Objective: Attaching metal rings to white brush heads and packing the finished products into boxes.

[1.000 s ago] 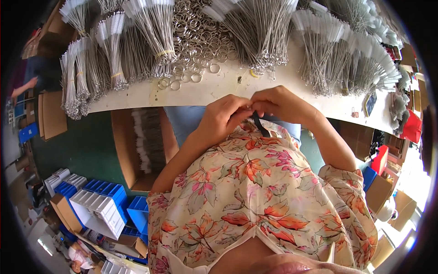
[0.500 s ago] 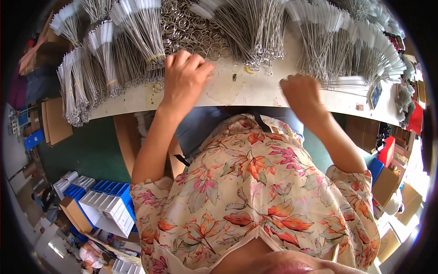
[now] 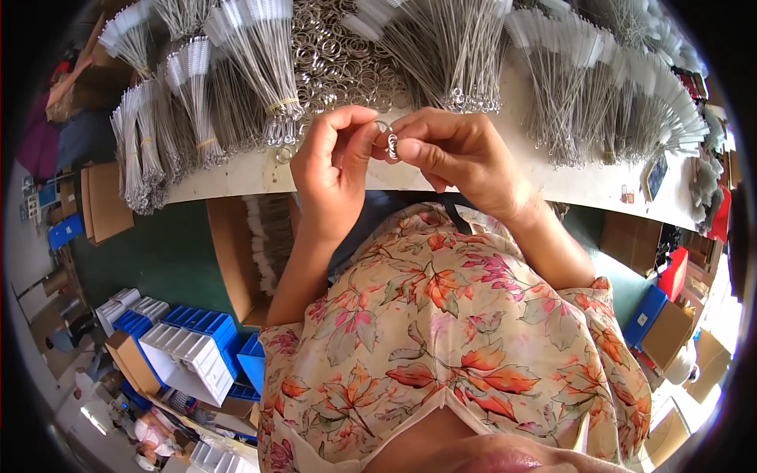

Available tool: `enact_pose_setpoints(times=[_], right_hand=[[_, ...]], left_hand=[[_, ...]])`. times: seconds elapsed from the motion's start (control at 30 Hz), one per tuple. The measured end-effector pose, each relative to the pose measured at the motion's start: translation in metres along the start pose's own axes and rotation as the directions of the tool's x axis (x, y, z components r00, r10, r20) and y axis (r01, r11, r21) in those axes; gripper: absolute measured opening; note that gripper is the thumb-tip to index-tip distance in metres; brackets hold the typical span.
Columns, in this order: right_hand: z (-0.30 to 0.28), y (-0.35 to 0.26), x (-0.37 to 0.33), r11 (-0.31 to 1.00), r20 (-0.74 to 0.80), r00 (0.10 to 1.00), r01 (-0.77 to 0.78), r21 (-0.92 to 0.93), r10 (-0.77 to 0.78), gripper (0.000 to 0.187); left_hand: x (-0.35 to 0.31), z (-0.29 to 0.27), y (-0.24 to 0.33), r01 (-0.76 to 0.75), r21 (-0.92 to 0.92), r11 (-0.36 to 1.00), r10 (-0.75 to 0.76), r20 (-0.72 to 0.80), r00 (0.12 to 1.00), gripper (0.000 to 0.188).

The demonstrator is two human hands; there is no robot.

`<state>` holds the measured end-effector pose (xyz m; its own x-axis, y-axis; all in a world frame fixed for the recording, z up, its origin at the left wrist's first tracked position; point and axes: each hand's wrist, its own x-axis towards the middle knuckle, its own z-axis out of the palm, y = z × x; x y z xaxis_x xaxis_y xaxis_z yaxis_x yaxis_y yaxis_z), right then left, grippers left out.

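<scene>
In front of my chest, over the near edge of the table, my two hands meet. Thumb and finger of my left hand (image 3: 331, 169) pinch a thin metal ring (image 3: 384, 124). My right hand (image 3: 469, 162) is closed on a short stack of small metal loops (image 3: 392, 147), which touches the ring; whether the loops are threaded on it I cannot tell. Just beyond my hands is a pile of loose metal rings (image 3: 335, 59). To its left stand bundles of wire brushes (image 3: 252, 55) with white bristles and looped wire ends, some banded.
More wire brushes (image 3: 449, 55) lie behind my right hand, and another row (image 3: 583, 87) fans out to the right on the white table (image 3: 520, 169). A loose ring (image 3: 285, 154) rests near the table edge. White and blue crates (image 3: 189, 359) stand at lower left.
My right hand has swung left from the table's right side to meet my left hand. My left hand has shifted slightly right and down. The ring and loops now show between them.
</scene>
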<state>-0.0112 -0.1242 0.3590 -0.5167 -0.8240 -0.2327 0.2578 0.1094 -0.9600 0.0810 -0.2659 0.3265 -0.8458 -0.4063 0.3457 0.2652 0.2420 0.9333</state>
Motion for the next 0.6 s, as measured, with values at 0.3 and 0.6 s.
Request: enact_pose_setpoints(times=[0.3,0.6], right_hand=[[0.014,0.015,-0.007,0.733,-0.040,0.805,0.517,-0.443,-0.592,0.008],[0.006,0.011,-0.013,0.760,-0.039,0.804,0.542,-0.359,-0.593,0.010]], left_hand=[[0.000,-0.003,0.003,0.425,-0.714,0.556,-0.409,0.210,0.888,0.021],[0.007,-0.003,0.017,0.416,-0.557,0.719,-0.339,0.241,0.909,0.014]])
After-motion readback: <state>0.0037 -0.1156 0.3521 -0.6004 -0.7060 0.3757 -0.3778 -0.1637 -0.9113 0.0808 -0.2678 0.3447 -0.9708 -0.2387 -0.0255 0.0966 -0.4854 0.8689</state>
